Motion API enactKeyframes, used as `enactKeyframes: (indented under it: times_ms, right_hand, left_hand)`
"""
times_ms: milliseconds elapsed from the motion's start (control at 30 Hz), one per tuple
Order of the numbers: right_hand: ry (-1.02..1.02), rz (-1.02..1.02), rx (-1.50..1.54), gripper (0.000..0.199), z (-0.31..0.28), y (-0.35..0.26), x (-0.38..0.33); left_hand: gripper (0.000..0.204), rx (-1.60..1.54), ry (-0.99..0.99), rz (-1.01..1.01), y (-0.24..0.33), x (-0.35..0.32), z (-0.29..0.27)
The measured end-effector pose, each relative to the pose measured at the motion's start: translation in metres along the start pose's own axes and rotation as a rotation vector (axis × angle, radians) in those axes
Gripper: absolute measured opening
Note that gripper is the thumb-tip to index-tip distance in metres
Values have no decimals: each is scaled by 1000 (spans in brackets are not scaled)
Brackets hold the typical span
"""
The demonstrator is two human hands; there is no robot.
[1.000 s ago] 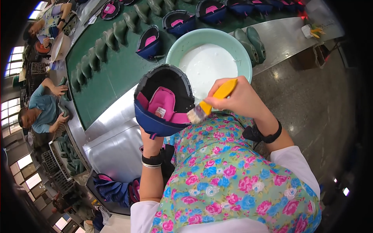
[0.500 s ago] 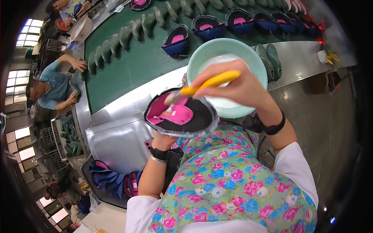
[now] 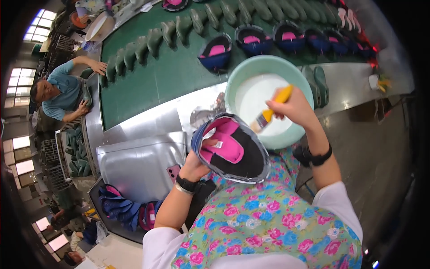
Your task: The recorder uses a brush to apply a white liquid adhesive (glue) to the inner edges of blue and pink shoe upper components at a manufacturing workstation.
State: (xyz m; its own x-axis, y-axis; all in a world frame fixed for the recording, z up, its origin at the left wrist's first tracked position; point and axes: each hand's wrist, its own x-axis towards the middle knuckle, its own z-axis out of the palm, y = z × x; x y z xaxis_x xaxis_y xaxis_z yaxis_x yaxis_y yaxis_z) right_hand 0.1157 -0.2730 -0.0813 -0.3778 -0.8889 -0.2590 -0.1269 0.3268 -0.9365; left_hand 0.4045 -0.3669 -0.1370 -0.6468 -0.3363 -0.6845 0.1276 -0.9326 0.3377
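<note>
My left hand (image 3: 197, 165) is closed on the rim of a shoe upper (image 3: 254, 150), black underneath with a pink inner piece and a frayed pale edge. Its underside faces up, tilted toward me. In my right hand (image 3: 293, 106) is a paintbrush (image 3: 268, 114) with a yellow handle and pale bristles. The bristles are over the near side of a light green basin (image 3: 232, 87) that holds white liquid, just beyond the upper's right edge. Whether the bristles touch the liquid, I cannot tell.
Green shoe lasts (image 3: 183, 28) and blue uppers (image 3: 216, 54) stand in rows on a green conveyor belt (image 3: 148, 85). Two lasts (image 3: 320, 85) sit right of the basin. A co-worker (image 3: 60, 96) handles lasts at the left. More blue uppers (image 3: 121, 208) fill a bin at lower left.
The brush has moved right, from the upper's inside to over the basin. The upper has shifted right and toward me and turned. The rows on the belt sit slightly further right and lower.
</note>
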Motion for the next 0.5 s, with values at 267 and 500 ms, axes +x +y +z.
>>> enactKeyframes:
  times_ms: [267, 500]
  right_hand:
    - [354, -14, 280, 15, -20, -3, -2]
    - [291, 56, 221, 13, 12, -12, 10]
  left_hand:
    - [25, -47, -145, 522, 104, 97, -72]
    - [60, -312, -60, 588, 143, 232, -71]
